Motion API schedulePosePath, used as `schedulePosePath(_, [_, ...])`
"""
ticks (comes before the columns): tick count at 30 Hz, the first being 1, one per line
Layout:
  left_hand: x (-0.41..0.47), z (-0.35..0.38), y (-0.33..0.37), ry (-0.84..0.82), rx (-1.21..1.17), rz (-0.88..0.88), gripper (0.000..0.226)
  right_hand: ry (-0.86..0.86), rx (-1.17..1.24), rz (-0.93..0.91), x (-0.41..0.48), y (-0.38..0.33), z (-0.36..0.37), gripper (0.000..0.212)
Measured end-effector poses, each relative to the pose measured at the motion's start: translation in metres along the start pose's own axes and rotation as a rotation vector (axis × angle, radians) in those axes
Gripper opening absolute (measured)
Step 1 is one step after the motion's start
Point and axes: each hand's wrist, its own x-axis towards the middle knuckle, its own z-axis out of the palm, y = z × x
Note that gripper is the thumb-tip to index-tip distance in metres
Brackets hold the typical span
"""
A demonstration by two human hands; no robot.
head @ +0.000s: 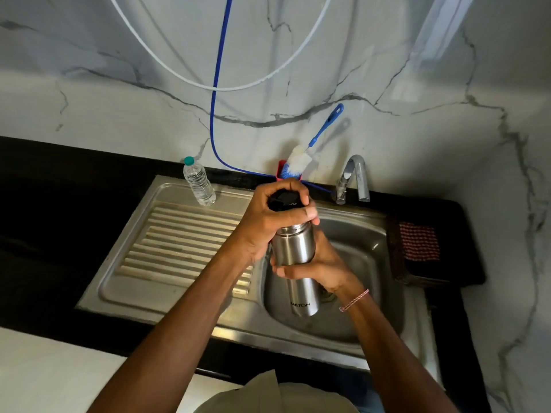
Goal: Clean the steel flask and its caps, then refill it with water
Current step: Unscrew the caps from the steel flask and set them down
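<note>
Flask [293,251] is held over sink [369,234], gripped by right hand [323,265]; cap [283,201] clasped by left hand [267,219]; uncapping judged underway; firm twist needed.

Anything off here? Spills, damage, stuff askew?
Nothing stands out. The flask is held over the sink, left hand gripping its black cap, right hand round the body. The brush leans in its red holder, the plastic bottle stands upright. No spill or damage visible.

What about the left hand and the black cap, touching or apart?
Touching. The head view shows the left hand curled round the black cap atop the flask.
</note>
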Motion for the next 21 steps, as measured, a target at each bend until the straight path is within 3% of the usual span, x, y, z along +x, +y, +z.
schedulePosePath(4, [0.005,0.009,-0.002,0.133,0.048,0.034,0.019,0.209,-0.157,-0.031,-0.001,-0.004,0.007,0.053])
schedulePosePath(9, [0.012,0.03,-0.017,0.71,0.182,-0.016,0.018,0.599,-0.618,0.096,0.004,-0.005,0.033,0.064])
schedulePosePath(11, [0.013,0.036,-0.019,0.785,0.207,-0.023,0.025,0.651,-0.715,0.158,0.005,-0.004,0.038,0.064])
schedulePosePath(13, [0.013,0.03,-0.015,0.685,0.194,-0.069,0.032,0.651,-0.652,0.124,0.004,-0.005,0.036,0.062])
schedulePosePath(15, [0.013,0.015,-0.005,0.444,0.05,-0.121,0.045,0.557,-0.452,0.054,0.005,-0.008,0.025,0.062])
schedulePosePath(18, [0.013,-0.009,0.01,0.032,-0.088,-0.112,0.066,0.197,-0.164,0.007,0.007,-0.008,-0.002,0.06])
schedulePosePath(20, [0.014,-0.009,0.016,-0.102,-0.041,-0.113,0.056,-0.038,-0.026,0.045,0.006,-0.01,-0.01,0.061])
schedulePosePath(21, [0.014,-0.005,0.019,-0.094,-0.04,-0.132,0.045,-0.091,0.023,0.062,0.006,-0.01,-0.01,0.063])
